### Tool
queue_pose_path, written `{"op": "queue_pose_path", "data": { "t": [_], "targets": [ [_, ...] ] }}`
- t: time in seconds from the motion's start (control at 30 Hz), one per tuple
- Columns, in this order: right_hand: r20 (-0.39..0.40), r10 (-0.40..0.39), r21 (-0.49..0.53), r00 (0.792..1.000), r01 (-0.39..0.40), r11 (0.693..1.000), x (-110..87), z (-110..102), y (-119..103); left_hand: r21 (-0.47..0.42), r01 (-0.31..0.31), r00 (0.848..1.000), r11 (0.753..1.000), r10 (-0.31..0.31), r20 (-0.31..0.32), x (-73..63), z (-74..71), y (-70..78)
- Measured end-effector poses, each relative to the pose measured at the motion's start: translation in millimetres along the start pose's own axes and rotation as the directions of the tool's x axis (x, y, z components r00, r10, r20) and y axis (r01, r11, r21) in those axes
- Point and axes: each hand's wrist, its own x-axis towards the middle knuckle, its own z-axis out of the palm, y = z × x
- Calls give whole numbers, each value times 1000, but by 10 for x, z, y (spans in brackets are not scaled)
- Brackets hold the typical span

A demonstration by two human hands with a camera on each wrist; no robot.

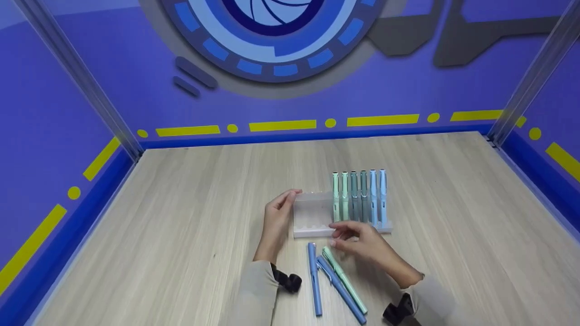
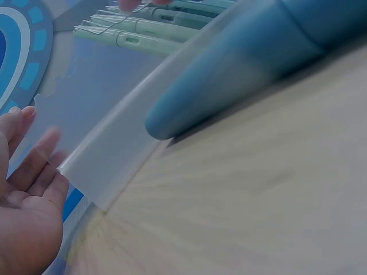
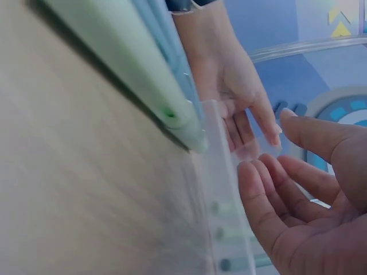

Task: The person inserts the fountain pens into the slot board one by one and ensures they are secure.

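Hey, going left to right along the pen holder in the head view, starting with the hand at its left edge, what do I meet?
Left hand, two pale green pens, two dark green pens, two light blue pens.

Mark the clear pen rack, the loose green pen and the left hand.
clear pen rack (image 1: 312, 212): head view, bare back panel
loose green pen (image 1: 345, 280): head view, middle of its length
left hand (image 1: 276, 219): head view, middle of the hand

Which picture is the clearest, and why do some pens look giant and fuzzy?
Head view: clearest, with the standing pens fairly crisp; left wrist view: one blue pen looks huge and soft, probably because it's so near the camera, with a dark shadow underneath; right wrist view: a green pen looms blurrily too.
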Motion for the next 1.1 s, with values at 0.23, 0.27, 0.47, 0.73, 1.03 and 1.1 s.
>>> {"op": "queue_pose_path", "data": {
  "t": [0.23,0.27,0.47,0.73,1.03,1.1],
  "targets": [
    [79,53,57,996,-57,997,-44,73,30,10,6,1000,1000,-6,4,-4,2,6],
    [90,44,59,995,-49,997,-46,79,36,14,2,1000,1000,-2,3,-6,3,7],
    [149,21,17,989,-23,1000,-56,93,75,8,6,1000,1000,-6,1,-6,4,11],
    [171,12,-21,985,-9,1000,-66,104,115,-7,17,1000,1000,-17,-1,-14,11,14],
    [172,-31,-95,985,48,994,-64,123,142,7,33,999,999,-33,-4,-14,6,17],
    [172,-33,-111,984,53,992,-65,123,141,9,36,999,999,-36,-3,-12,4,18]
  ]
}}
